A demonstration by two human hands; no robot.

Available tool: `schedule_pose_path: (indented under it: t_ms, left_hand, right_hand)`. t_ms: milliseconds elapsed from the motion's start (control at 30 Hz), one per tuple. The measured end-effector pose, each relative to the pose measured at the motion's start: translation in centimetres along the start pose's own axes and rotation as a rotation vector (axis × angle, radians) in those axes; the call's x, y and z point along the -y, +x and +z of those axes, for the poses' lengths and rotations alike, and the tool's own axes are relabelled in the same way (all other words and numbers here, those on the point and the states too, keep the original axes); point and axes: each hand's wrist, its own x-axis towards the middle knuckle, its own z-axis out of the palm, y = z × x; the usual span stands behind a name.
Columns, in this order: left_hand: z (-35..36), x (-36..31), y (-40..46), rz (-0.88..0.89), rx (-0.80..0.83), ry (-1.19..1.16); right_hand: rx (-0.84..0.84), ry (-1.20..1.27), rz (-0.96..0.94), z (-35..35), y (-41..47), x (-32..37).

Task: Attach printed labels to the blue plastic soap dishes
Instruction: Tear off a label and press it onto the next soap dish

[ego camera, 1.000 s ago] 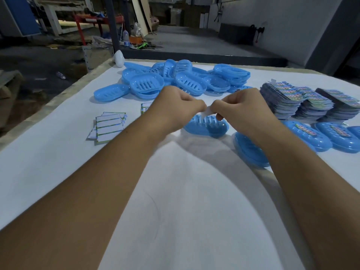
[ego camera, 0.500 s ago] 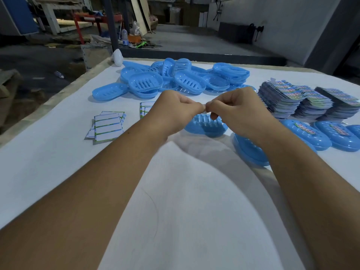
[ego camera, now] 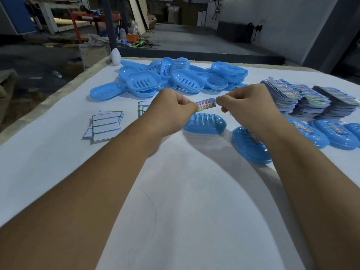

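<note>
A small printed label with red characters is stretched between my two hands above the table. My left hand pinches its left end and my right hand pinches its right end. Just below the label a blue soap dish lies upside down on the white table. Another blue dish lies under my right wrist, partly hidden. Labelled dishes sit in a row at the right.
A heap of unlabelled blue dishes fills the far middle of the table. Stacks of printed label sheets stand at the right. Used backing sheets lie at the left. The table's left edge drops to the floor.
My hands have drawn apart, and the label that was hidden between my fingertips now shows spread out between them. The camera has come a little closer.
</note>
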Motion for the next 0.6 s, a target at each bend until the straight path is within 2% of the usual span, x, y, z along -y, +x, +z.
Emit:
schedule_pose_path:
  t_ms: [233,600]
  left_hand:
    - [0.09,0.42,0.21,0.025,0.028,0.058]
    - [0.37,0.45,0.21,-0.015,0.009,0.05]
  right_hand:
    - [0.041,0.07,0.02,0.01,-0.07,0.34]
    - [0.08,-0.003,0.001,-0.09,-0.09,-0.02]
